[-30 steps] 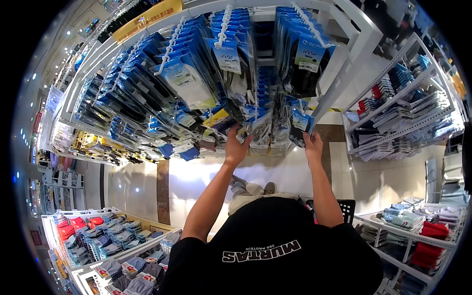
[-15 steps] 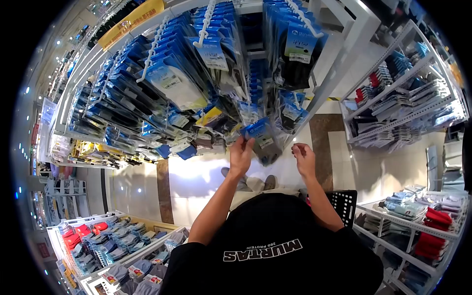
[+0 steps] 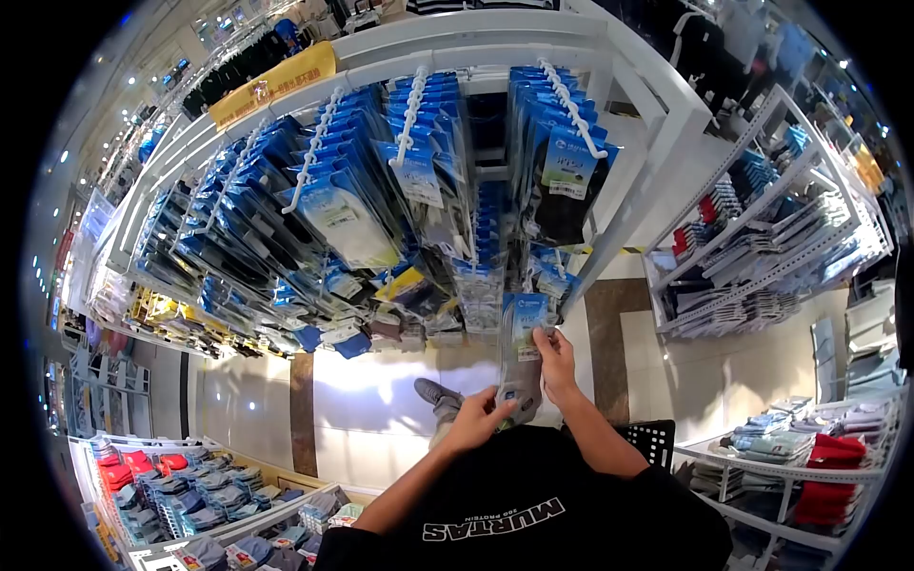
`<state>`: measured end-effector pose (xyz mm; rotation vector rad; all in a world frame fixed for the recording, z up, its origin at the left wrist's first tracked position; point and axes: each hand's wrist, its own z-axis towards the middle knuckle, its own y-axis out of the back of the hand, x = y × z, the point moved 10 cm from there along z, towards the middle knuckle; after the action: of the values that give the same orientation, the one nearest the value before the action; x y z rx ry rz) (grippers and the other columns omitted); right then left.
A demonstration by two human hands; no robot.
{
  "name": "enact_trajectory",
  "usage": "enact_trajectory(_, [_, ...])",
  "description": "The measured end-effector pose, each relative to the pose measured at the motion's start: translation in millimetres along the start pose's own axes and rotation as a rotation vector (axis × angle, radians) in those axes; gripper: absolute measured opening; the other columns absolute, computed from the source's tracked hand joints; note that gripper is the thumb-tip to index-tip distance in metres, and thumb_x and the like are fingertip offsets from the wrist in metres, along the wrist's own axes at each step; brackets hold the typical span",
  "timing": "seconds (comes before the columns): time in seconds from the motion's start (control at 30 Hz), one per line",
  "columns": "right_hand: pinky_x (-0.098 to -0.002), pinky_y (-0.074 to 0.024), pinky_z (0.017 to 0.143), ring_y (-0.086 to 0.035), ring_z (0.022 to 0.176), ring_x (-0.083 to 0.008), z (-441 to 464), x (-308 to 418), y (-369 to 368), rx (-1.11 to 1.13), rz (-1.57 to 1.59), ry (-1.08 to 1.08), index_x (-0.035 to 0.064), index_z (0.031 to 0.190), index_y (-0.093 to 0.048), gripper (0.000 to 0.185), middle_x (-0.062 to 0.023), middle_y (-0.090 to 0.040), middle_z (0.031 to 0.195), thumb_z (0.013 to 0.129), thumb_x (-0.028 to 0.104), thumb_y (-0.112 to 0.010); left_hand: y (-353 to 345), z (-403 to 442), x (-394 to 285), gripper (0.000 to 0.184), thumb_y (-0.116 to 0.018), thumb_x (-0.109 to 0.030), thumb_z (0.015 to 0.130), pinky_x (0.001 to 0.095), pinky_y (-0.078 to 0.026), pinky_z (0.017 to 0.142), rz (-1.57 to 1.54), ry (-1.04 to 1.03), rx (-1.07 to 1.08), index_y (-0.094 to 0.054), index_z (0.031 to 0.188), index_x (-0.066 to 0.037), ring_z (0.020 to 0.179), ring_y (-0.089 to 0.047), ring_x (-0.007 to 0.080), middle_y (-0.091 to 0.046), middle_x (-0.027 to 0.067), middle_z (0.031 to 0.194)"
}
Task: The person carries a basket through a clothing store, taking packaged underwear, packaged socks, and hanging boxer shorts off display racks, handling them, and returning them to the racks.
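Note:
A clear plastic sock packet point(image 3: 525, 328) with a blue header card is held upright in front of my body, below the hanging rack. My right hand point(image 3: 558, 367) pinches its right edge, with the thumb over the front. At the lower left corner, my left hand point(image 3: 479, 418) has its fingers closed on the packet. Grey fabric shows dimly through the lower part of the plastic. Just above hang many similar packets point(image 3: 569, 171) with blue cards on white hooks.
A white metal rack point(image 3: 628, 224) carries rows of packets on hooks. Shelves of folded goods point(image 3: 771, 247) stand at the right, and bins of socks point(image 3: 190, 485) at the lower left. A black perforated basket point(image 3: 652, 443) is beside my right side. My shoe point(image 3: 438, 391) shows on the tiled floor.
The packet has come down towards my body and turned upright. My right hand has moved in to pinch its edge; my left hand has shifted from its top to its lower corner.

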<state>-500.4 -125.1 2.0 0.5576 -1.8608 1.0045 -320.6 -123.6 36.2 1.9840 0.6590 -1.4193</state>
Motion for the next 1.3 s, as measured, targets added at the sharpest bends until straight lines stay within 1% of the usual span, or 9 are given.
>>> enact_trajectory(0.37, [-0.0264,-0.0440,0.085,-0.057,0.093,-0.0096,-8,-16,-6,0.061,-0.093,-0.086,0.0032,0.109,-0.062,0.029,-0.0009,-0.064,0.098,0.100,0.031,-0.060,11,1,-1,0.039,-0.066,-0.034,0.093,0.0350,-0.040,0.054,0.122,-0.012,-0.093,-0.061,0.085,0.004,0.057,-0.048,0.0146,-0.056,0.0083,0.061])
enact_trajectory(0.57, [-0.0275,-0.0489,0.072,-0.059,0.081,-0.0129,-22,-49,-7,0.097,-0.022,-0.362,0.0025,0.117,-0.060,0.047,-0.0042,-0.061,0.091,0.101,0.046,-0.050,-6,-19,-66,0.057,-0.066,-0.035,0.092,0.0377,-0.050,0.085,0.016,-0.198,0.052,-0.048,0.134,-0.001,0.103,-0.063,0.0303,-0.062,0.0191,0.115])
enact_trajectory(0.6, [-0.0278,-0.0501,0.070,-0.060,0.079,-0.0140,-32,-50,-15,0.124,0.066,-0.486,0.0021,0.118,-0.059,0.050,-0.0048,-0.060,0.089,0.101,0.048,-0.049,-15,-17,-62,0.074,-0.067,-0.037,0.091,0.0415,-0.045,0.098,-0.017,-0.207,0.188,-0.033,0.148,-0.006,0.123,-0.052,0.0357,-0.044,0.0211,0.140])
enact_trajectory(0.73, [-0.0298,-0.0541,0.071,-0.064,0.082,-0.0171,-29,-100,-31,0.473,0.511,-0.590,-0.0003,0.132,-0.053,0.055,-0.0074,-0.061,0.094,0.099,0.043,-0.048,-22,-20,-71,0.076,-0.068,-0.039,0.088,0.0428,-0.042,0.105,0.159,-0.318,0.232,-0.035,0.149,-0.007,0.139,-0.033,0.0357,-0.027,0.0187,0.152])
enact_trajectory(0.8, [-0.0289,-0.0542,0.082,-0.061,0.101,-0.0218,-35,-80,-57,0.807,0.574,-0.467,-0.0054,0.142,-0.038,0.061,-0.0148,-0.058,0.112,0.101,0.039,-0.048,-21,-20,-75,0.073,-0.073,-0.035,0.086,0.0432,-0.041,0.106,0.180,-0.303,0.223,-0.042,0.145,-0.006,0.138,-0.035,0.0359,-0.030,0.0180,0.151])
enact_trajectory(0.97, [-0.0283,-0.0563,0.074,-0.062,0.095,-0.0219,-60,-46,-70,0.585,0.551,-0.560,-0.0085,0.140,-0.038,0.066,-0.0163,-0.057,0.113,0.101,0.044,-0.046,-16,-23,-74,0.068,-0.075,-0.033,0.085,0.0414,-0.041,0.105,0.209,-0.324,0.190,-0.048,0.140,-0.006,0.134,-0.041,0.0333,-0.035,0.0170,0.149])
enact_trajectory(1.13, [-0.0273,-0.0525,0.067,-0.065,0.078,-0.0165,-29,-55,-31,0.250,0.071,-0.410,0.0012,0.118,-0.060,0.051,-0.0068,-0.067,0.093,0.103,0.046,-0.042,-5,-20,-49,0.053,-0.069,-0.028,0.090,0.0388,-0.049,0.092,0.105,-0.222,0.096,-0.052,0.132,-0.002,0.111,-0.059,0.0292,-0.054,0.0175,0.127])
enact_trajectory(1.17, [-0.0305,-0.0518,0.073,-0.063,0.086,-0.0158,-23,-62,-27,0.299,0.172,-0.475,0.0043,0.102,-0.063,0.041,-0.0054,-0.066,0.094,0.099,0.044,-0.055,-3,-19,-29,0.049,-0.068,-0.028,0.091,0.0386,-0.051,0.089,0.087,-0.104,0.104,-0.054,0.130,-0.001,0.103,-0.062,0.0299,-0.059,0.0170,0.117])
enact_trajectory(1.3, [-0.0246,-0.0451,0.070,-0.056,0.075,-0.0092,14,-20,-5,0.046,0.050,-0.059,0.0036,0.099,-0.062,0.023,0.0004,-0.061,0.083,0.095,0.026,-0.066,1,-18,32,0.041,-0.065,-0.028,0.093,0.0378,-0.054,0.078,0.248,0.071,0.104,-0.058,0.122,0.000,0.085,-0.068,0.0295,-0.068,0.0157,0.094])
